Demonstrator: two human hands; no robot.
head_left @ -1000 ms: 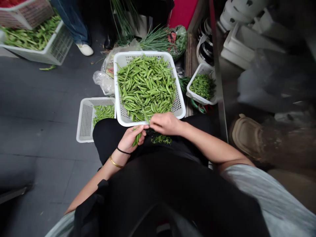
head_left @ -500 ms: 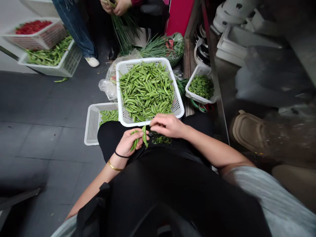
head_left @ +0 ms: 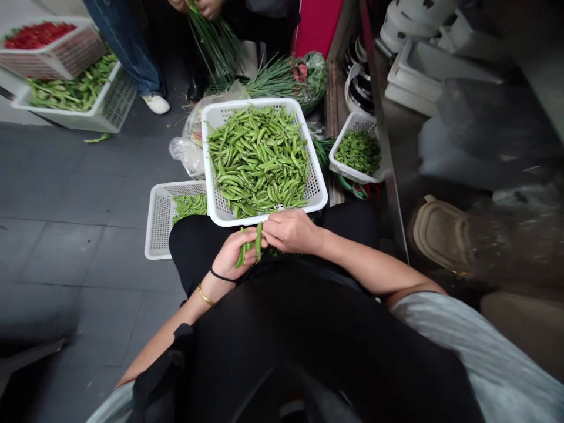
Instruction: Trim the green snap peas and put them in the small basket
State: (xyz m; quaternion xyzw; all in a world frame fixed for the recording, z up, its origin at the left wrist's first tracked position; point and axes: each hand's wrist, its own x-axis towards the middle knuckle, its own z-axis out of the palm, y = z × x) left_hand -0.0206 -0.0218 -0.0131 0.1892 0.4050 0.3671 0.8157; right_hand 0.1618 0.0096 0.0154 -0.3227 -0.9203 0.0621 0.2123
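Observation:
A big white basket (head_left: pixel 319 191) heaped with green pea pods (head_left: pixel 258 158) rests against my knees. My left hand (head_left: pixel 233 254) is curled round a few pea pods (head_left: pixel 249 249) just below the basket's near rim. My right hand (head_left: pixel 291 230) is closed in a pinch at the top of one of those pods, touching my left fingers. Both hands lie over my lap in black trousers.
A smaller white basket (head_left: pixel 156 226) with some pods lies to the left on the grey floor. Another small basket (head_left: pixel 352 173) of green trimmings stands right. Far left are baskets of beans (head_left: pixel 106 111) and red chillies (head_left: pixel 57 56). Another person's hands (head_left: pixel 198 7) hold green stalks at the top.
My right hand has dropped from the basket's rim down to the pods in my left hand. The view has shifted slightly.

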